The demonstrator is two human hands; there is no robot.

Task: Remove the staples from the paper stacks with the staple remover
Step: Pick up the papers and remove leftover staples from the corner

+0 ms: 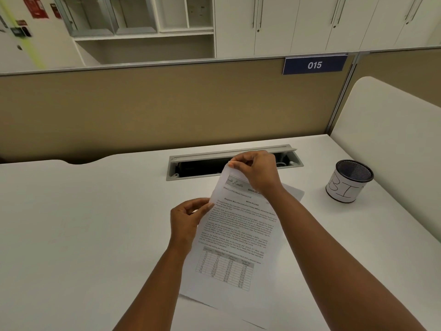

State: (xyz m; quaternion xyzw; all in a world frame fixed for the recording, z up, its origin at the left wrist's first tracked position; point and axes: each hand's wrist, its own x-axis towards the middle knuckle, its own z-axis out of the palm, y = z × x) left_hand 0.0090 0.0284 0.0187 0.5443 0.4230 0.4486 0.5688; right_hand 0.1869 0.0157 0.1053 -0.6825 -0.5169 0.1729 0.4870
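A stack of printed white paper (pixel 235 237), with text and a table on its top sheet, is held tilted above the white desk (pixel 83 223). My left hand (pixel 188 220) pinches the stack's left edge. My right hand (pixel 256 172) pinches the top left corner, fingers closed over it. No staple remover is in view, and I cannot make out a staple under the fingers. More white paper (pixel 294 193) lies flat on the desk under my right forearm.
A black mesh cup (pixel 348 181) wrapped in a white label stands at the right of the desk. An open cable tray slot (pixel 202 163) runs along the back, just behind my right hand. A tan partition (pixel 167 108) and a white side divider (pixel 386 139) enclose the desk.
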